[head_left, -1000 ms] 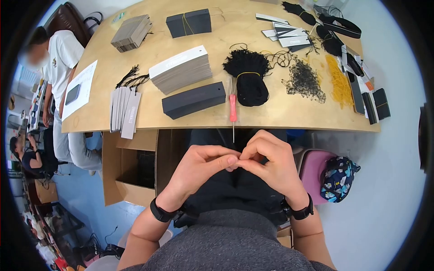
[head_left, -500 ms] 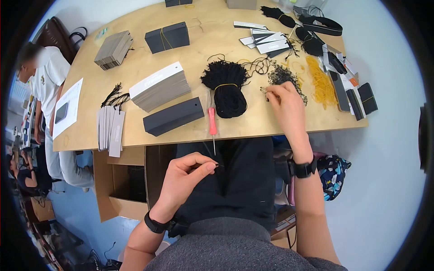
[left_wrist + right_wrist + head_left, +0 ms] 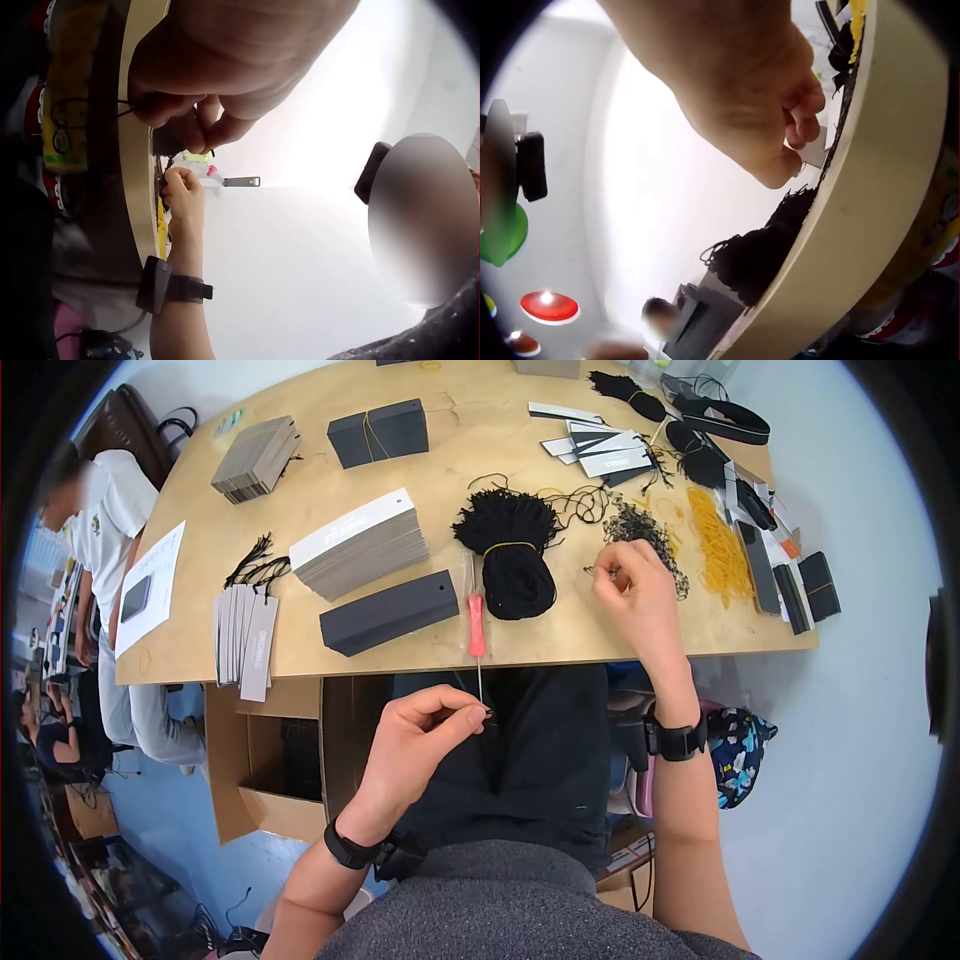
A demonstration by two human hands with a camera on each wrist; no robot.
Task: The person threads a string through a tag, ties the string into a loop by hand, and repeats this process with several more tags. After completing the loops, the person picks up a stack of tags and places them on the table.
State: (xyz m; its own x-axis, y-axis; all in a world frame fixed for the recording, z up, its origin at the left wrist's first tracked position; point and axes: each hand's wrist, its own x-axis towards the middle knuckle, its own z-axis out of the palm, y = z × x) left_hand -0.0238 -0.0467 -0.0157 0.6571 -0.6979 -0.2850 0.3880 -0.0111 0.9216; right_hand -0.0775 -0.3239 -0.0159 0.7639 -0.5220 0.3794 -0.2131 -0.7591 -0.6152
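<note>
Over the lap, the left hand (image 3: 415, 750) pinches a small dark item (image 3: 487, 713) between thumb and forefinger. A thin black loop (image 3: 61, 112) sticks out from its fingers in the left wrist view. The right hand (image 3: 645, 605) is over the table, at the near edge of a pile of small dark pins (image 3: 640, 525). Its thumb and forefinger pinch a tiny pin (image 3: 589, 570), whose thin end (image 3: 802, 169) shows at the fingertips in the right wrist view. Left of that hand lies a bundle of black cords (image 3: 520, 580) tied with a yellow band.
A pink-handled tool (image 3: 476, 625) overhangs the table's front edge. To the left are a white tag stack (image 3: 360, 545), a dark tag stack (image 3: 390, 612) and corded tags (image 3: 245, 640). Yellow bands (image 3: 718, 545) lie right. An open carton (image 3: 285, 815) stands below; a person (image 3: 115, 510) is at left.
The hands were together over the lap one second ago. Since then the right hand has moved forward and right to the pin pile; the left has stayed over the lap, still pinching.
</note>
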